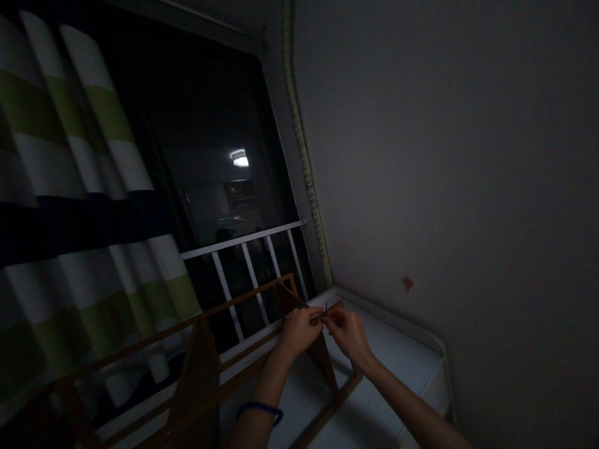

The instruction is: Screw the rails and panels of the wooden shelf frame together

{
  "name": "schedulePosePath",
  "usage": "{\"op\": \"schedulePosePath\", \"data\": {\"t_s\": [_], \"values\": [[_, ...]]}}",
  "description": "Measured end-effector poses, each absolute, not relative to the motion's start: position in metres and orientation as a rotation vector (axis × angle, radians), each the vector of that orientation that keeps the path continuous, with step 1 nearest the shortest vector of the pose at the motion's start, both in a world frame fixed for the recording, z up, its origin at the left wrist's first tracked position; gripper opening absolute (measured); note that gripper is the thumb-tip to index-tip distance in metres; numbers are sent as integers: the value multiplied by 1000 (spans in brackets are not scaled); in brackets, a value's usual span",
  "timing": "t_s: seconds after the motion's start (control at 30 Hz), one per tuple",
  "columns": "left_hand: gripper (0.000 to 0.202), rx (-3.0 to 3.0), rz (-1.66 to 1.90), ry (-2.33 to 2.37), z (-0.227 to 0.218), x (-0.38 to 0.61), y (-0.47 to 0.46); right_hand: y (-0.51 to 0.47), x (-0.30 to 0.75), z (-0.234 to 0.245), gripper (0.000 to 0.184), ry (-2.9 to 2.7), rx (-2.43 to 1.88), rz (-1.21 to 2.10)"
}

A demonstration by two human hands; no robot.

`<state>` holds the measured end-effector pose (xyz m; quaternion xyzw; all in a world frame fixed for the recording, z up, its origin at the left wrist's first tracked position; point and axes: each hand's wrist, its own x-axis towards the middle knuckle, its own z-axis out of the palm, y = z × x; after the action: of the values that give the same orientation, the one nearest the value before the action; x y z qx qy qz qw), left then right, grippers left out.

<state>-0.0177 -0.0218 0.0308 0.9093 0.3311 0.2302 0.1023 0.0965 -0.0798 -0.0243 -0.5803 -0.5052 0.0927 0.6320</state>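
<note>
A brown wooden shelf frame (pixel 234 383) lies on its side over a pale surface in front of me. My left hand (pixel 301 328), with a dark blue band on its wrist, has its fingers closed at the edge of the frame's far end. Beside it, my right hand (pixel 347 332) is pinched, its fingertips almost touching the left ones. A thin dark pin-like piece (pixel 326 307) sticks up between the fingertips; dim light hides its kind. I cannot make out which hand holds it.
A pale bed-like surface (pixel 379 340) with a raised rim lies under the frame. Behind stand a white railing (pixel 248 238) and a dark window (pixel 219 143). A striped curtain (pixel 84 187) hangs left; a wrapped pipe (pixel 304 149) runs down the grey wall (pixel 449 156).
</note>
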Motion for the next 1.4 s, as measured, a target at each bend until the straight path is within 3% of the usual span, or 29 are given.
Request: {"op": "schedulePosePath", "data": {"t_s": [0.27,0.57,0.8,1.13,1.4], "values": [[28,2746,680,947,30,-19,-25,-90,92,-18,18,-1390,-1419,-56],[32,2776,671,1015,29,-18,-24,-89,95,-20,23,-1501,-1413,-41],[30,2834,762,838,25,-21,-18,-79,104,-16,9,-1262,-1361,275],[36,2860,748,791,23,-23,-16,-73,115,-16,35,-868,-1076,894],[39,2821,753,788,24,-22,-23,-76,113,-23,32,-737,-983,1031]]}}
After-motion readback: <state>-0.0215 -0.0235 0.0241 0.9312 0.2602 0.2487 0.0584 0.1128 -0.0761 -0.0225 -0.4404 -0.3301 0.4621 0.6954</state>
